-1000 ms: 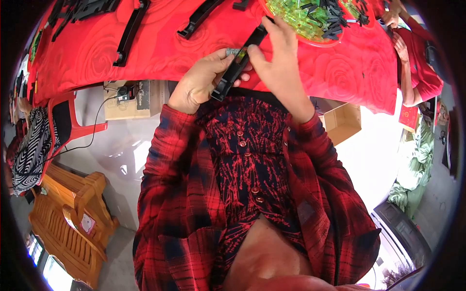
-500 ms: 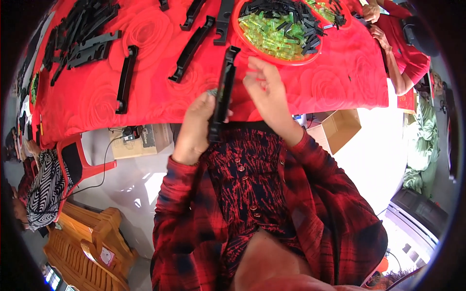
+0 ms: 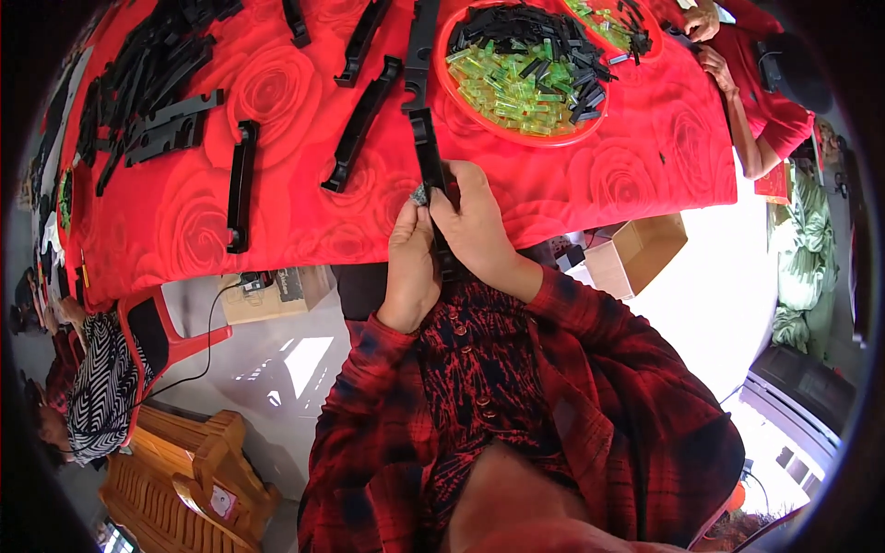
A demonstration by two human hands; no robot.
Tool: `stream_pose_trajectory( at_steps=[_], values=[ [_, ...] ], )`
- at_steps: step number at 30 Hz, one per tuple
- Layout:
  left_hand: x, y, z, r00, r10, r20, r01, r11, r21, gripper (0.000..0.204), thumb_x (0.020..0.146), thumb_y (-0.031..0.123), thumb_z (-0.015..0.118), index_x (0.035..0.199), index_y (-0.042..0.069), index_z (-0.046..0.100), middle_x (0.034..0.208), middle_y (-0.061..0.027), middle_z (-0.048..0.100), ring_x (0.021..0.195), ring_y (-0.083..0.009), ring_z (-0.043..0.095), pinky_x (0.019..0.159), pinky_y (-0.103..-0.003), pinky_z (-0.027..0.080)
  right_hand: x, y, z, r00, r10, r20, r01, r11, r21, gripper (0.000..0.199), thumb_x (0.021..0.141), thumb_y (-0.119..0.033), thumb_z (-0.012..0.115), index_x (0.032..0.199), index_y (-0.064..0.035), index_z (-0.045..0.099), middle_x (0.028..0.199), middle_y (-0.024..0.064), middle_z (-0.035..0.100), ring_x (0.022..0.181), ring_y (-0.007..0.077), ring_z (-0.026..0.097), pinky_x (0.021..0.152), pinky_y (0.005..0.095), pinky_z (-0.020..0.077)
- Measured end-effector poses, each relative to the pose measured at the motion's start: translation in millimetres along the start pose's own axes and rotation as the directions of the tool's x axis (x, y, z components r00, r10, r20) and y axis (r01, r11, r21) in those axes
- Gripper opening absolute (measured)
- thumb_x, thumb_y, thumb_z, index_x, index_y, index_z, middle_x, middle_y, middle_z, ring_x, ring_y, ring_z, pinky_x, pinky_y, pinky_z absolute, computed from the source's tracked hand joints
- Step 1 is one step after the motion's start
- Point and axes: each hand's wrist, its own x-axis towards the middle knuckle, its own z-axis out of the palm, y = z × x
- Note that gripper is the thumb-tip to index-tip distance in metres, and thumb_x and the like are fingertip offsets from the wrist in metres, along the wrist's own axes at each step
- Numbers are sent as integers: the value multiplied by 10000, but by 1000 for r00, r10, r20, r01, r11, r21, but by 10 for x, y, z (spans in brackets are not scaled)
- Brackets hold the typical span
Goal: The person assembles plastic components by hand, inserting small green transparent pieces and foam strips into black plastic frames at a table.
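Note:
A long black plastic strip (image 3: pixel 423 140) with shaped ends stands tilted between my hands at the table's near edge. My left hand (image 3: pixel 412 263) is closed on its lower left side, and a small greyish patterned bit shows by the left thumb tip. Around the strip's middle, from the right, curls my right hand (image 3: pixel 473 221), its thumb pressed on the strip. Whatever lies under the right fingers is hidden. Beyond sits an orange-red basin (image 3: pixel 542 141) holding small yellow-green clear pieces (image 3: pixel 516 101) and small black pieces (image 3: pixel 530 28).
Similar black strips (image 3: pixel 242 184) lie apart on the red rose-patterned cloth (image 3: pixel 313 230), with a pile of them (image 3: pixel 152 78) at the far left. A second basin (image 3: pixel 653 46) stands far right, near another person's hands (image 3: pixel 705 28). A cardboard box (image 3: pixel 645 253) sits below the table.
My right hand has come down and left onto the strip, where before it was apart with fingers spread. The strip now leans the other way, its top to the left.

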Motion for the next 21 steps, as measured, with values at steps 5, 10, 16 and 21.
stream_pose_trajectory(
  at_steps=[5, 10, 16, 21],
  values=[
    [15, -2, -8, 1000, 13, 10, -13, 999, -30, 295, 1083, 115, 349, 1323, 66, 514, 1172, -25, 602, 1052, -99, 588, 919, -269, 490, 143, -118, -12, 982, 165, 93, -156, 983, -92, 253, 940, -164, 593, 1098, 18, 517, 1069, 230, 558, 1012, 377, 579, 861, 424, 465],
    [52, 26, 15, 997, 48, 59, -45, 998, -53, 256, 1056, 78, 419, 1288, 88, 525, 1173, -33, 615, 1039, -131, 612, 907, -293, 508, 149, -84, -108, 981, -9, 191, 16, 999, -36, 345, 881, -77, 624, 1188, 18, 501, 1073, 222, 547, 1020, 363, 572, 889, 408, 461],
    [85, 65, -30, 999, 33, -7, -33, 999, 36, 285, 1087, 126, 345, 1313, 55, 504, 1181, -35, 594, 1074, -125, 584, 941, -298, 493, 196, -131, -86, 987, 40, 158, -45, 999, 27, 380, 854, -98, 662, 1189, 20, 526, 1078, 222, 569, 1037, 358, 594, 894, 395, 474],
    [85, 90, 68, 999, 32, 15, -32, 999, 31, 286, 1083, 148, 364, 1331, 72, 484, 1216, -63, 604, 1087, -158, 616, 901, -310, 530, 297, -97, -104, 992, 33, 121, -22, 996, -89, 331, 873, -152, 663, 1127, 22, 541, 975, 236, 586, 915, 387, 623, 777, 412, 500]
  ],
)
